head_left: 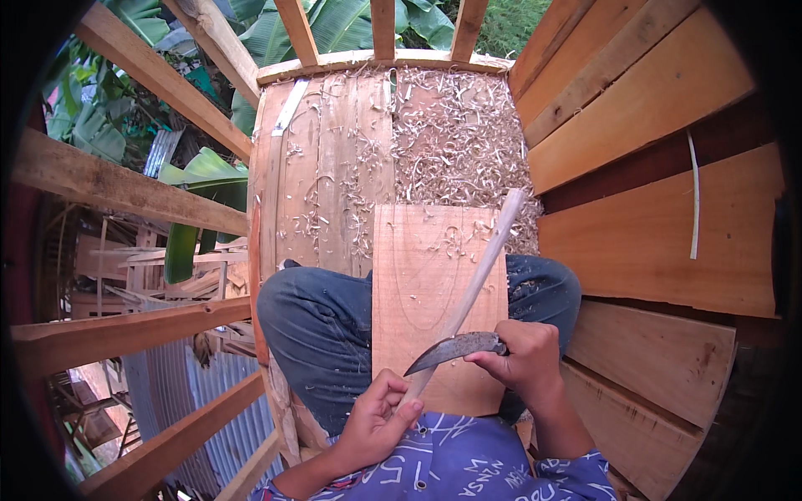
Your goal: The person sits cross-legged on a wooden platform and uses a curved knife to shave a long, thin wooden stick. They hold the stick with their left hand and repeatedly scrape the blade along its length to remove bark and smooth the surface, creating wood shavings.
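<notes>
My left hand [383, 416] is closed round the lower end of a pale wooden stick [480, 280], close to my shirt. The stick slants up and to the right over a flat wooden board [409, 259] that lies across my lap. In my right hand [528, 355] is a knife [455, 349] with a dark curved blade. Its blade points left and crosses the stick just above my left hand, its tip near those fingers. The knife's handle is mostly hidden in my right fist. A few curled shavings [455, 240] lie on the board's far part.
Wood shavings [459, 134] thickly cover the far right of the plank floor [334, 167]. Wooden rails [134, 188] stand along the left and far sides, with banana leaves [209, 171] and corrugated metal sheets [217, 409] beyond. A plank wall [660, 225] rises at the right.
</notes>
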